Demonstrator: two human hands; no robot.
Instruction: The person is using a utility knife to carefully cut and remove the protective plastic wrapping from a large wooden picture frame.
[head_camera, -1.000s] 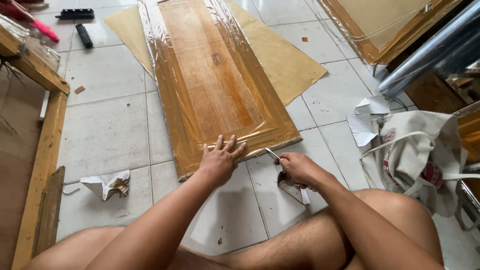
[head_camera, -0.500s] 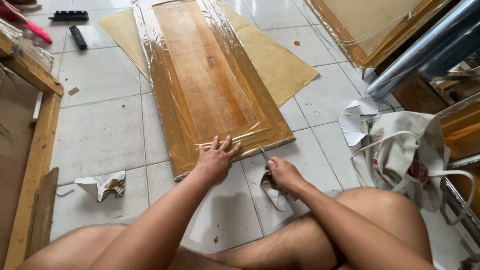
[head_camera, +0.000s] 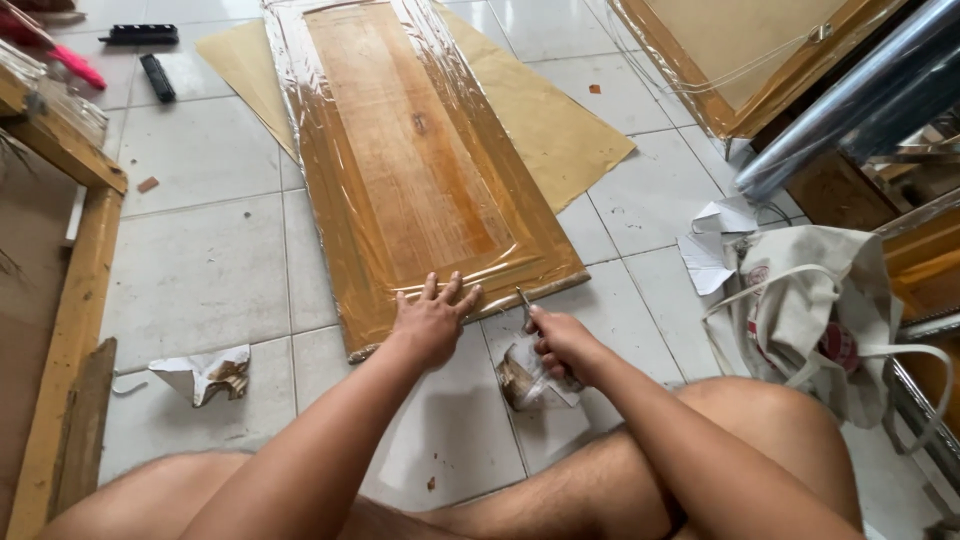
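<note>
On the tiled floor, the left hand pressed flat, fingers spread, on the plastic-wrapped wooden door panel; the right hand gripped a thin, half-hidden metal blade.

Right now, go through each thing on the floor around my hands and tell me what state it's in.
Wooden door panel: flat on the tiles, wrapped in clear plastic film.
Left hand: open, fingers spread, pressing the panel's near edge.
Right hand: closed around a thin metal tool, tip at the panel edge.
Crumpled paper: torn, lying loose.
Cloth bag: slumped, open.
Brown paper sheet: flat, partly under the panel.
</note>
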